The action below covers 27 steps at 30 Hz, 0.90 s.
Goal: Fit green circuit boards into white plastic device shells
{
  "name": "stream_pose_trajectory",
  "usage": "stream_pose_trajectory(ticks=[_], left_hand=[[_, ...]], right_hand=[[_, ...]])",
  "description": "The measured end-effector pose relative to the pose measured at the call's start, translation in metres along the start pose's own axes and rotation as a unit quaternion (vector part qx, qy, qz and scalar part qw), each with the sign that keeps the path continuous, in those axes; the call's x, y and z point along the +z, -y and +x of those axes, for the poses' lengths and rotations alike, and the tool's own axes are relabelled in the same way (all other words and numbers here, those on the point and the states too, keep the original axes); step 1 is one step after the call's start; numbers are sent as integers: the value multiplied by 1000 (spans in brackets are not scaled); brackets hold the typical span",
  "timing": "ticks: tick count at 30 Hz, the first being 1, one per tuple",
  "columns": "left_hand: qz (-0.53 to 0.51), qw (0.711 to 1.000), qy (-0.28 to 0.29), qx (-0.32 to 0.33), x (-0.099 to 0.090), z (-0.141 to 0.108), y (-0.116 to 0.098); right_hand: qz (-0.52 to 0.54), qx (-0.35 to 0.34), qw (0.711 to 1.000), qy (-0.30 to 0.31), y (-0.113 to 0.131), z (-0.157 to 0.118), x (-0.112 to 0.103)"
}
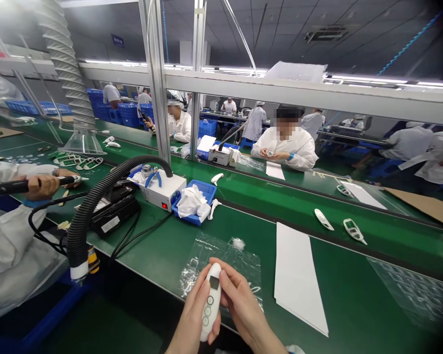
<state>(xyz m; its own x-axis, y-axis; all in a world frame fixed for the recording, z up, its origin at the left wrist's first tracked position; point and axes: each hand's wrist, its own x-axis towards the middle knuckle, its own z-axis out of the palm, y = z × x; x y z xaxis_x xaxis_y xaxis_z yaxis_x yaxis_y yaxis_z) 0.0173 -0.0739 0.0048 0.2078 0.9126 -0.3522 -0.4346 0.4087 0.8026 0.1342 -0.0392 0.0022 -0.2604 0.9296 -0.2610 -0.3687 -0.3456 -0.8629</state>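
A white handheld device (pixel 207 320) with a small dark screen and three round buttons is held upright between both hands, face toward me. My left hand (pixel 192 312) wraps its left side and underside, fingertips showing at the lower right edge. My right hand (pixel 245 307) grips the upper end, its thumb beside the screen and its fingers curled behind. Beneath the hands lies a clear plastic bag (pixel 221 255), with a small crumpled clear piece (pixel 238 243) on its far edge.
White paper sheets (pixel 299 280) lie to the right, bubble wrap (pixel 413 290) beyond. The green conveyor (pixel 266 196) carries white housings (pixel 324 219). A blue tray (pixel 206 189) with white cloths, a white box (pixel 157 194) and a black hose (pixel 79 216) stand left, near a co-worker's hand (pixel 42 187) holding a tool.
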Motion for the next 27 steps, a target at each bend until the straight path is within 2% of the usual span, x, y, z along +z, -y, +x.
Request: stream_pose_trajectory(ticks=[5,9,13,17,20,22,25,27], left_hand=[[-7,1000,1,20,2,-8,-1],[17,998,-21,61,3,-13,0],[87,994,-3,73,0,-13,3],[166,983,-33,75,-3,-11,9],[195,973,-62,108,-3,-11,9],[188,973,-59,121,-1,-11,8],[143,983,-41,103,3,-11,6],[97,991,-56,75,3,-10,6]], right_hand=[[-8,-19,995,95,7,-14,0],[-31,-53,993,96,7,-14,-3],[-62,-63,988,123,11,-8,-7],[-73,-78,990,92,9,-5,-6],[-69,-102,990,63,1,-3,-2],[-55,-104,993,32,-4,0,1],[-34,-86,995,-33,-8,5,4],[-27,-53,998,-38,-9,7,4]])
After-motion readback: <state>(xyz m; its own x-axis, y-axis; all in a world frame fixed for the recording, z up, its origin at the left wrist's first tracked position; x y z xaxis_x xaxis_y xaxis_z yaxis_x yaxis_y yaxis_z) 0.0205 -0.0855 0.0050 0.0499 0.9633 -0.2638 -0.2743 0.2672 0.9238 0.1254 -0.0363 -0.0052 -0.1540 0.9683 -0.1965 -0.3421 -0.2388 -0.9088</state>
